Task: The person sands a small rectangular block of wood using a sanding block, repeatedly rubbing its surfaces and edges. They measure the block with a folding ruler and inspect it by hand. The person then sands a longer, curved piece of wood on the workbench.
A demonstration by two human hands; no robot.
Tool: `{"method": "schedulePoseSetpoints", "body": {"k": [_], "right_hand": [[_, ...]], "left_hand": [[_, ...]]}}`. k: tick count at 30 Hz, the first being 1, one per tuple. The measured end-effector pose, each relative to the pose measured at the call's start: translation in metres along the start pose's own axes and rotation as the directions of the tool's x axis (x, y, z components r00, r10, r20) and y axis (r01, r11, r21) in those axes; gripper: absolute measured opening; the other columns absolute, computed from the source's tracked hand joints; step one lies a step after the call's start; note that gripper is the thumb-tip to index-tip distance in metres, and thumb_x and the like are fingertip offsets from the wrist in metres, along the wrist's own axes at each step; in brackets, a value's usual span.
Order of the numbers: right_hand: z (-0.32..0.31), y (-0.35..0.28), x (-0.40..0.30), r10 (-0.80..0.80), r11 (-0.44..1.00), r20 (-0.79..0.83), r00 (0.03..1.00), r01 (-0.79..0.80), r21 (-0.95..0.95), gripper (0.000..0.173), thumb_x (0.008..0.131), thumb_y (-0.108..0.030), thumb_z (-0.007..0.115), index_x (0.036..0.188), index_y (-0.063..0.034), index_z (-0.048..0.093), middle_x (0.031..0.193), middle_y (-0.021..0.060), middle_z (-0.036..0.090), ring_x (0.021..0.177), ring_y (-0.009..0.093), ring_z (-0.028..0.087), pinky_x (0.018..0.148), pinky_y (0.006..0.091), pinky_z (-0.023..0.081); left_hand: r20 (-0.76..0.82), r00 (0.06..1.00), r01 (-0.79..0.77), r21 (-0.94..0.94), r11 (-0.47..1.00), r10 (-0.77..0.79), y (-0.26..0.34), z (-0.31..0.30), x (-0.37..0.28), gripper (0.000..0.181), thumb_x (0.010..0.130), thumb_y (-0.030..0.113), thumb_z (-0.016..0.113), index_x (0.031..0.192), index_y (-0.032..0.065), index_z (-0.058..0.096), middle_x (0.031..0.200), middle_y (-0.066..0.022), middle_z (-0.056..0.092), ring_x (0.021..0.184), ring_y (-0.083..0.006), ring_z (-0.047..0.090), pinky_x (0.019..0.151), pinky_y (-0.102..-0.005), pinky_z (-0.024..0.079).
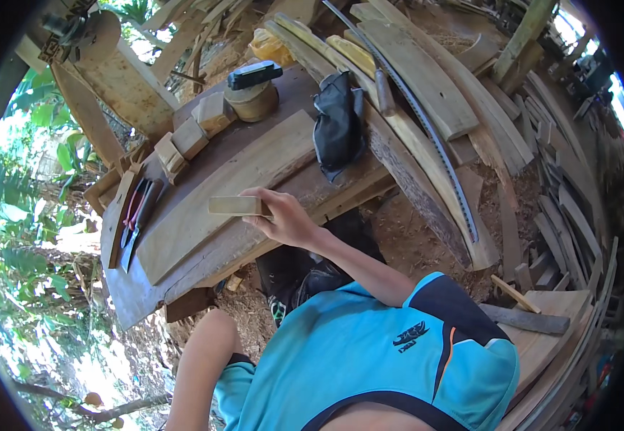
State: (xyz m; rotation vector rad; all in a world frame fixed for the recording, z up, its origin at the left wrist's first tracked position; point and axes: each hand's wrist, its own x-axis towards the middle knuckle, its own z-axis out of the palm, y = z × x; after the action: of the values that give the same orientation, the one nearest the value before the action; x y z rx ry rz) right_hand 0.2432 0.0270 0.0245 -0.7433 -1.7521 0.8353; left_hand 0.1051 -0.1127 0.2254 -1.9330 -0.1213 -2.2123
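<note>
My right hand (286, 218) holds a small rectangular wooden block (235, 206) by one end, thumb on one side and fingers on the other. The block is above a long wooden plank (198, 221) that lies along the workbench (220, 258); whether the two touch, I cannot tell. My left hand is out of view; only the bent elbow and forearm show at the lower left. Several small wood blocks (190, 138) stand in a row at the bench's far side. Beside them, a round wooden piece (252, 101) carries a black device (254, 75).
On the bench's left end lie pliers (134, 213) and a dark-handled blade (142, 221). A black cloth pouch (339, 124) rests near long boards (419, 75). A toothed saw blade (425, 129) stretches along them. Scrap wood (559, 226) lines the right, and a circular disc (96, 37) sits upper left.
</note>
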Motion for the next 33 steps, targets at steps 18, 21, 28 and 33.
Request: {"method": "schedulePoseSetpoints", "body": {"k": [18,21,28,33], "right_hand": [[-0.016,0.003,-0.02,0.246,0.777,0.192,0.95,-0.312,0.547,0.048,0.083,-0.007,0.054,0.128,0.0,0.04,0.123,0.0123,0.05,0.116,0.019,0.046,0.095,0.0281,0.035],[-0.017,-0.038,-0.018,0.23,0.805,0.164,0.959,-0.282,0.521,0.046,0.09,-0.015,0.045,0.133,-0.0015,0.034,0.134,0.011,0.04,0.125,0.017,0.034,0.102,0.0285,0.027],[-0.014,-0.045,-0.025,0.19,0.894,0.202,0.961,-0.254,0.369,0.056,0.095,-0.036,0.033,0.139,-0.0056,0.019,0.144,0.01,0.019,0.134,0.022,0.015,0.107,0.0315,0.015],[-0.005,-0.024,-0.019,0.286,0.851,0.244,0.927,-0.363,0.379,0.057,0.094,-0.038,0.033,0.139,-0.006,0.019,0.144,0.0108,0.019,0.134,0.023,0.014,0.107,0.0323,0.014]], "left_hand": [[-0.367,0.463,0.883,0.267,0.386,-0.807,-0.088,0.042,-0.191,0.029,0.088,0.016,0.041,0.07,-0.0017,0.053,0.077,-0.0066,0.058,0.068,-0.0127,0.05,0.066,-0.024,0.039],[-0.491,0.397,0.913,0.129,0.386,-0.775,-0.083,0.037,-0.191,0.026,0.088,0.015,0.042,0.071,-0.001,0.053,0.075,-0.0061,0.057,0.068,-0.0128,0.05,0.067,-0.025,0.04],[-0.469,0.404,0.913,0.157,0.375,-0.786,-0.08,0.038,-0.2,0.022,0.087,0.014,0.042,0.074,-0.0004,0.052,0.077,-0.008,0.058,0.073,-0.0126,0.051,0.071,-0.0261,0.04],[-0.476,0.396,0.917,0.153,0.369,-0.786,-0.083,0.042,-0.193,0.02,0.087,0.012,0.043,0.075,-0.0011,0.053,0.078,-0.0076,0.058,0.072,-0.0118,0.051,0.07,-0.025,0.04]]}}
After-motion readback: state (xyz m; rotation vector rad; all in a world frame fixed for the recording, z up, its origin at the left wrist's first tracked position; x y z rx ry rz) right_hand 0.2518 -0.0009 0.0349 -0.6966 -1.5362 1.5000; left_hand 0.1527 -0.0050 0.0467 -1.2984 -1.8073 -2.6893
